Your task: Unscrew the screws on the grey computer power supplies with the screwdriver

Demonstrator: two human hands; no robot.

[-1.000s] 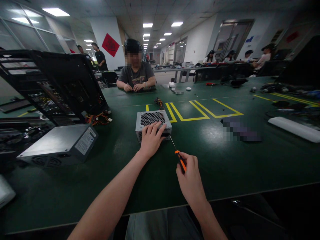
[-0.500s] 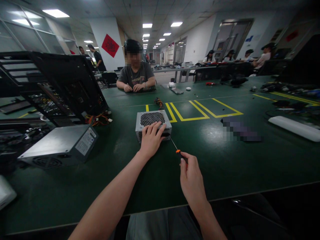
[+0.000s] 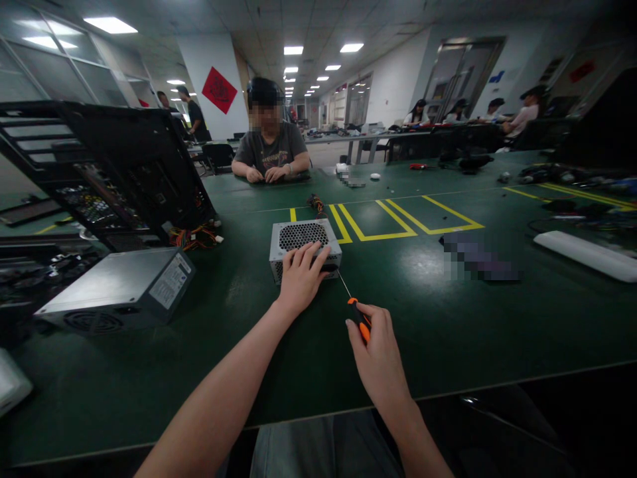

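**Screwdriver at the corner of a small power supply**

The left hand (image 3: 300, 279) lies flat over the near top edge of the small power supply (image 3: 304, 245), fingers spread and pressing down, gripping nothing; the box sits at twelve o'clock from the person, its perforated grille facing up. The right hand (image 3: 378, 355) is curled shut round the orange-and-black handle of a screwdriver (image 3: 356, 312); the thin shaft runs toward eleven o'clock and its tip meets the box's near right corner, just beside the left hand's fingertips.

Room to move: at three o'clock of the hands the green table (image 3: 448, 318) lies bare out to a blurred patch and, beyond it, a white bar (image 3: 587, 255) near the right side; the table's near edge runs just below the right wrist. At nine o'clock a larger grey power supply (image 3: 119, 285) lies on its side, well apart from the small one, with an open black computer case (image 3: 114, 172) standing behind it and a bunch of coloured wires (image 3: 196, 236) spilling at its foot. Yellow tape lines (image 3: 393, 222) mark boxes on the tabletop at one o'clock, behind the small supply.

Across the table at twelve o'clock a person in a grey shirt (image 3: 271, 153) sits with both hands on the surface; more people sit along far tables at two o'clock, and two stand at eleven o'clock near a pillar with a red diamond sign (image 3: 219, 89); ceiling panels light the long room.
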